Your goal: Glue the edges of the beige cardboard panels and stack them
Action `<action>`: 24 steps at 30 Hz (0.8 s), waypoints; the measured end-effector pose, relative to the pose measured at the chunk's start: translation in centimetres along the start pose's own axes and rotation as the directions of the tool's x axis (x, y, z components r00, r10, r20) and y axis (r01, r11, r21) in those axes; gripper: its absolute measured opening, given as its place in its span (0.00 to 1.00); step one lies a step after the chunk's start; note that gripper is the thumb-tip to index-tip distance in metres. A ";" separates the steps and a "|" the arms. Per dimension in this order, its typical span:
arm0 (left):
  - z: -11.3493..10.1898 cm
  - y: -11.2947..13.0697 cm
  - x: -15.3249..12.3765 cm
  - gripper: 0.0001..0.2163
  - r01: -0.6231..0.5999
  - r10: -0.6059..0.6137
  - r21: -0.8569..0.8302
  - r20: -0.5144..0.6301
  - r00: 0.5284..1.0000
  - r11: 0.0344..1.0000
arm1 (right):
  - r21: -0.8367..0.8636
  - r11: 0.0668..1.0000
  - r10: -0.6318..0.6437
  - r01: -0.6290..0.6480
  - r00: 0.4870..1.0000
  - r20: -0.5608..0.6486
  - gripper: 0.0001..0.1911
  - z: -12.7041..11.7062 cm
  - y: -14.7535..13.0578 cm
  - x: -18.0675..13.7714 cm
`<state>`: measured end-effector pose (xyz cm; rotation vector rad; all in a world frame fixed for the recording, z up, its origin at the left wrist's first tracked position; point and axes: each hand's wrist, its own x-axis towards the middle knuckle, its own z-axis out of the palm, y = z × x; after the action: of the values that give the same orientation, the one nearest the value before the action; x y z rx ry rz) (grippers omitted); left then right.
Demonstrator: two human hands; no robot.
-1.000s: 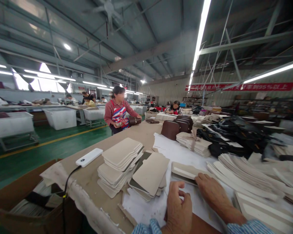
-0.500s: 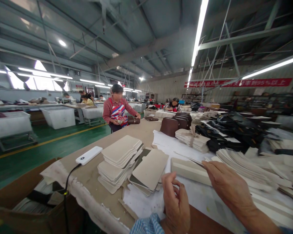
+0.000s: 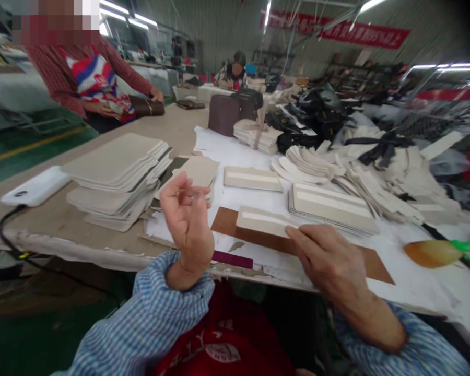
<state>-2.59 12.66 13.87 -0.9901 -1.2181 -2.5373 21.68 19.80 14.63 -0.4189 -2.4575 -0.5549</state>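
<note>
My right hand point(image 3: 329, 256) grips the right end of a flat beige piece point(image 3: 260, 222) with a white strip along it. The piece is held low over a brown board point(image 3: 227, 224) that lies on the white paper at the table's front edge. My left hand point(image 3: 188, 219) is raised upright just left of the board. Its fingers are curled and thumb and forefinger are pinched together; what they hold, if anything, is too small to see. Both of my sleeves are blue check.
Tall stacks of beige pieces point(image 3: 117, 172) and a white power bank point(image 3: 35, 185) with a black cable lie to the left. More striped pieces point(image 3: 329, 201) and fanned pieces point(image 3: 309, 162) sit beyond my right hand. An orange object point(image 3: 434, 250) lies right. A person in red check point(image 3: 90, 78) works across the table.
The view has tipped down toward the table's edge. My right hand has brought a striped beige piece from the far stack over the brown board. My left hand has lifted upright.
</note>
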 end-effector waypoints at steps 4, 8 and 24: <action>-1.6 0.7 -1.4 0.13 0.105 -0.106 0.021 0.015 0.994 0.994 | 0.205 0.976 0.035 -0.074 0.982 0.187 0.11 2.0 -3.8 -3.4; -2.8 0.5 -3.5 0.13 0.199 -0.205 0.084 0.074 0.976 0.976 | 0.307 0.937 0.100 -0.166 0.970 0.221 0.12 3.2 -5.1 -4.8; -0.9 0.3 -7.3 0.11 -0.422 -0.149 0.355 0.882 0.447 0.834 | 0.404 0.888 0.120 -0.218 0.960 0.255 0.13 3.2 -5.6 -4.5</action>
<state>2.69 10.78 9.13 -2.2371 -1.7850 -1.2191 21.43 15.71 7.87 -0.5284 -2.6241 0.1223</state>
